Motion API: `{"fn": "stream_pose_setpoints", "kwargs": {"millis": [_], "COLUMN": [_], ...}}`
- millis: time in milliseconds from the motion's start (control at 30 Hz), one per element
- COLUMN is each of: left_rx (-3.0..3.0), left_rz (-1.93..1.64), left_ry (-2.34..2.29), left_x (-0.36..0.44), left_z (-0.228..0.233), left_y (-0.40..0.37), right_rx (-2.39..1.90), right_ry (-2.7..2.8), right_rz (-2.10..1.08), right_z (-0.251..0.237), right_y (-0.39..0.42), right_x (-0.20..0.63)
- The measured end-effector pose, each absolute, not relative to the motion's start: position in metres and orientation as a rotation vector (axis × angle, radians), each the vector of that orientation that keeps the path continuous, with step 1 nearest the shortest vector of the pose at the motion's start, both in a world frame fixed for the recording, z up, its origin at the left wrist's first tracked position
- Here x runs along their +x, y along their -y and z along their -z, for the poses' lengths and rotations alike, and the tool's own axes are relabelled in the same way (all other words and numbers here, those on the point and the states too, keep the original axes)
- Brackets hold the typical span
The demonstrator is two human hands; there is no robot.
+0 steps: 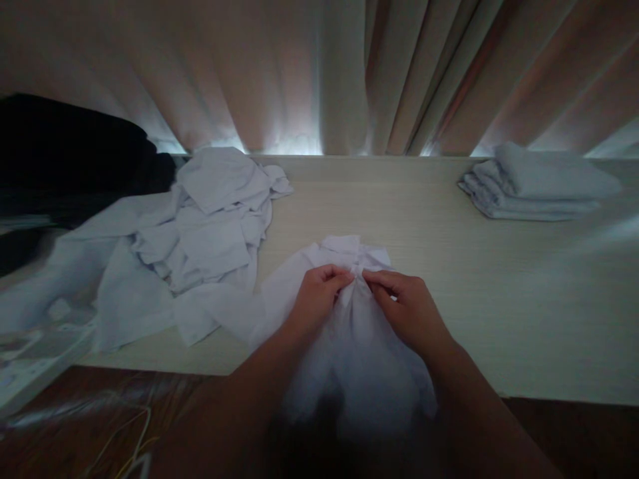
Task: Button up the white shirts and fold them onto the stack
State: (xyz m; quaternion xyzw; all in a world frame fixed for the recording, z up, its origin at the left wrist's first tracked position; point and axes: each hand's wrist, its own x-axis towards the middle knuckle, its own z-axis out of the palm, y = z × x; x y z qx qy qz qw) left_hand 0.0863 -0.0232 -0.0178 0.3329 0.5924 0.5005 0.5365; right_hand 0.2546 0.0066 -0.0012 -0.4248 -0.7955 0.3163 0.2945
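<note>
A white collared shirt (357, 352) lies at the near edge of the table, its lower part hanging over toward me. Both hands pinch its front just below the collar, with the fingertips almost meeting. My left hand (319, 293) closes thumb and forefinger on the cloth from the left. From the right, my right hand (407, 303) grips the facing edge in the same way. Whether a button sits between the fingertips is too small to make out. A sleeve of the shirt spreads leftward and reaches a heap of crumpled white garments (214, 233).
A folded stack of white cloth (549, 183) rests at the back right of the pale table (524, 299). At the far left stands a large black item (74, 150). Curtains (269, 73) hang behind the table. Cables (132, 432) lie below at lower left.
</note>
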Motion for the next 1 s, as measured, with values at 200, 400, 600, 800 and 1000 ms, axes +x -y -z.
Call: {"fn": "stream_pose_setpoints", "kwargs": {"millis": [200,400,600,800,1000], "left_rx": [0.953,1.131,1.237,1.294,1.318], "left_rz": [-1.166,-1.116,-1.094,-1.083,-1.038], "left_ry": [-1.46,-1.534,-1.616,-1.642,-1.605], "left_x": [0.086,0.086,0.086,0.085,0.085], "left_z": [0.009,0.004,0.006,0.005,0.005], "left_y": [0.025,0.026,0.025,0.027,0.027], "right_rx": [-1.196,-1.205,-1.199,-1.208,-1.211], "right_ry": [2.136,2.122,2.148,2.158,2.147], "right_rz": [-0.81,-0.758,-0.756,-0.733,-0.702], "right_z": [0.002,0.006,0.006,0.007,0.008], "right_y": [-0.011,-0.012,-0.01,-0.009,-0.01], "right_x": [0.259,0.255,0.251,0.248,0.247]}}
